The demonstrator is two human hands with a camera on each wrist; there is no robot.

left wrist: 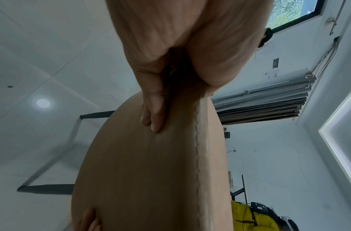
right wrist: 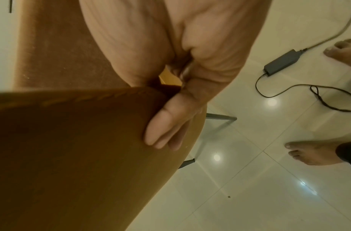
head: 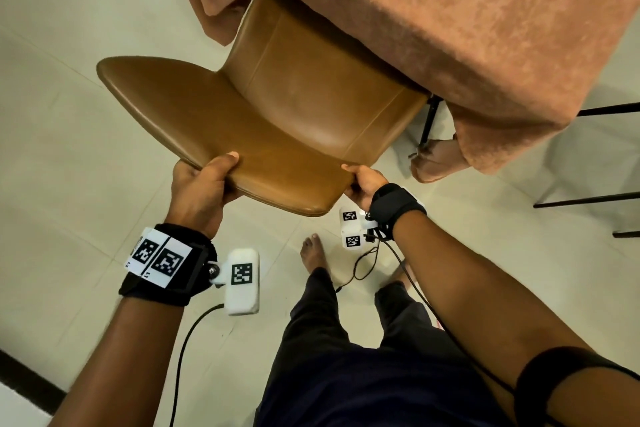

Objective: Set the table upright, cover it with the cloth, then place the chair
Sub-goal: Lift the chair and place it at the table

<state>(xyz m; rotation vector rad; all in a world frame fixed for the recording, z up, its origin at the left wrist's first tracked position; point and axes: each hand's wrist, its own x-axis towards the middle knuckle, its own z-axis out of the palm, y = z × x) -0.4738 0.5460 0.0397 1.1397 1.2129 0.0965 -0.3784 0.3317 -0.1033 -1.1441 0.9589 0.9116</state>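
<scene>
So the tan, smooth leather-look chair with the curved backrest (head: 277, 107) is pretty much at the table already. Its seat points away from the person, toward the far right, and the front part of it is tucked under the overhang of the rust-brown suede-like tablecloth (head: 450, 28). That cloth drapes the whole table, so I can't see the tabletop itself, only a thin black table leg (head: 429, 121) poking out below the hem just right of the seat.

Both hands are on the top rim of the backrest, which is the nearest part of the chair. The left hand (head: 204, 184) is clamped on the rim left of centre, thumb on the front face. The left wrist view shows its fingers (left wrist: 154, 115) pressed flat against the back. The right hand (head: 363, 184) pinches the near right corner the same way, fingers (right wrist: 166, 134) wrapped behind.

The bit that matters: the rim's long axis runs left to right across the person, the hands sit at about the same distance from the body, and the table is straight ahead, slightly right. So I reckon the remaining move is an even shove forward. Push harder on one side and the chair would probably twist toward that black leg.

There's a charger brick with a trailing cable (right wrist: 281, 62) on the glossy pale floor tiles (head: 69, 149) near the bare feet.
</scene>
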